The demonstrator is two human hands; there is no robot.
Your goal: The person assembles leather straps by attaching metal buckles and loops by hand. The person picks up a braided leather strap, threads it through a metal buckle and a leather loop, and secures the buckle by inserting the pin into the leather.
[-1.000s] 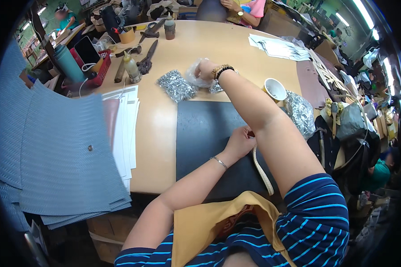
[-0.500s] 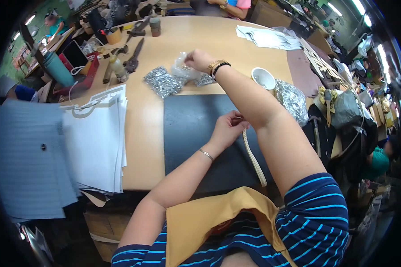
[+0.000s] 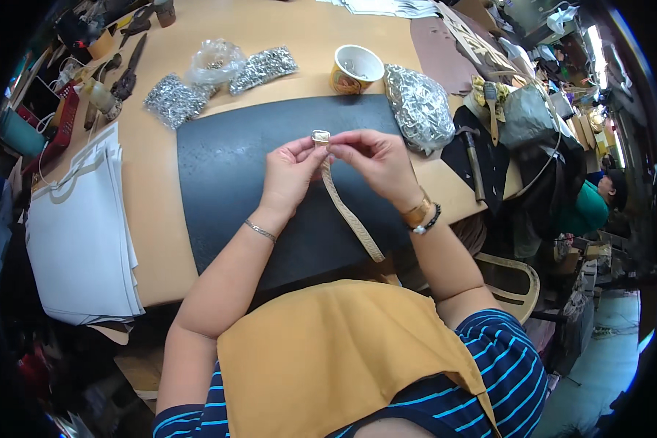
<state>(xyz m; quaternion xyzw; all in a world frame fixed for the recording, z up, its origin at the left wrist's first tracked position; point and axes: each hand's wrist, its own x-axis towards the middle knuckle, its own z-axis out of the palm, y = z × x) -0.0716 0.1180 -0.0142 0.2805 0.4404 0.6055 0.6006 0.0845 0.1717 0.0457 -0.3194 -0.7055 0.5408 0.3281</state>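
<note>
A beige strap with a stitched or braided pattern (image 3: 352, 220) hangs down toward the table's near edge, over the black mat (image 3: 226, 182). At its top end sits a small metal buckle (image 3: 320, 136). My left hand (image 3: 288, 175) is closed round the strap just below the buckle, thumb and fingers pinching it. From the other side, my right hand (image 3: 379, 164) pinches with thumb and forefinger right beside the buckle. Whatever lies between those fingertips is too small to make out.
Beyond the mat lie bags of small metal parts (image 3: 175, 101) and an open clear bag (image 3: 216, 62). A paper cup (image 3: 356, 71) and a bag of silvery buckles (image 3: 419, 107) stand right of them. White sheets (image 3: 87, 233) lie left; a hammer (image 3: 473, 164) lies right.
My right hand has come back from the clear bag to the strap's top end. My left hand has raised that end, and the buckle now shows. The whole view has shifted.
</note>
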